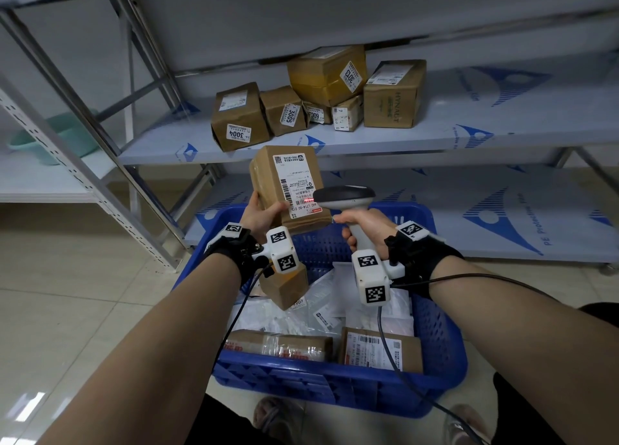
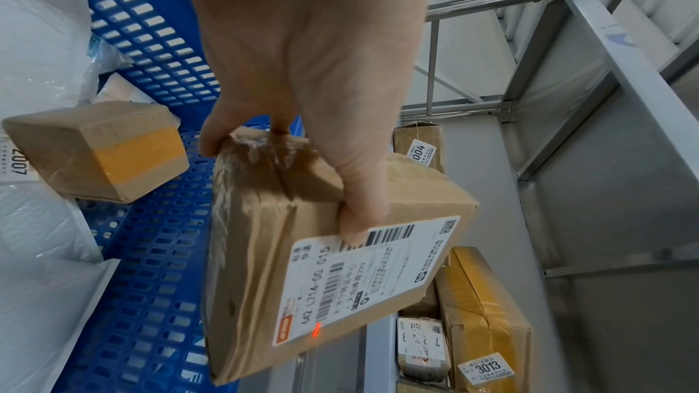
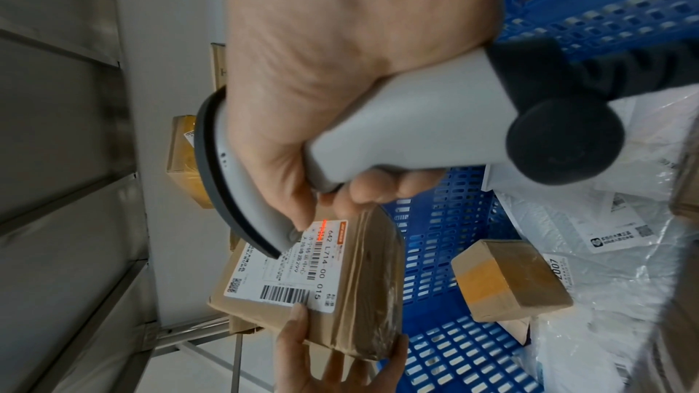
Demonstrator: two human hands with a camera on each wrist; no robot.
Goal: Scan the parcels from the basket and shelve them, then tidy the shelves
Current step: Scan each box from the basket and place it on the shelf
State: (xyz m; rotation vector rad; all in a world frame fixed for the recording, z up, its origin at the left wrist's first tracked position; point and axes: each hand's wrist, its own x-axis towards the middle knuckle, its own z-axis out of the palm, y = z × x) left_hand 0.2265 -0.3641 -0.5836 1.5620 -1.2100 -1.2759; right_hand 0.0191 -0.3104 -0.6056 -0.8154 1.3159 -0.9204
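Observation:
My left hand [image 1: 264,215] grips a brown cardboard parcel [image 1: 284,186] with a white shipping label, thumb on the label, held above the blue basket [image 1: 445,341]. My right hand [image 1: 360,227] grips the grey handle of a barcode scanner [image 1: 345,198], its head just over the label's lower edge. A red scan line falls on the label [image 2: 316,333], also seen in the right wrist view as a red line on the label [image 3: 323,227]. Parcel [image 2: 265,250] and left hand [image 2: 302,136] fill the left wrist view; scanner [image 3: 378,142] and right hand [image 3: 340,100] fill the right wrist view.
Several brown parcels [image 1: 318,99] with numbered stickers sit in a loose cluster on the grey shelf [image 1: 469,133] behind. The basket holds a small taped box [image 1: 284,287], white poly mailers [image 1: 321,310] and flat cartons [image 1: 378,349]. A green basin [image 1: 53,136] sits on the left shelf. The scanner's cable [image 1: 395,371] trails over the basket.

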